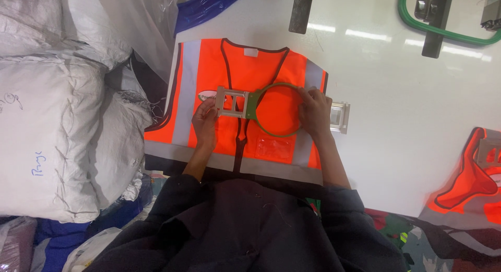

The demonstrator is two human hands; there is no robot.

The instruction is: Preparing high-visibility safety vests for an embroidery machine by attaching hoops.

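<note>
An orange safety vest [206, 79] with grey reflective stripes lies flat on a white table [396, 120]. A green round embroidery hoop [259, 127] with grey metal brackets sits on the vest's right chest. My left hand [204, 121] grips the hoop's left metal bracket [232, 102]. My right hand [314, 113] presses on the hoop's right rim, next to the right bracket [339, 117], which sticks out over the table. A clear pocket [274, 146] lies just below the hoop.
White woven sacks [52, 131] are stacked to the left of the table. Another orange vest [472, 183] lies at the right edge. A larger green hoop [443, 32] and black machine arms [301, 11] sit at the far side. Clear plastic sheeting [146, 21] hangs at the upper left.
</note>
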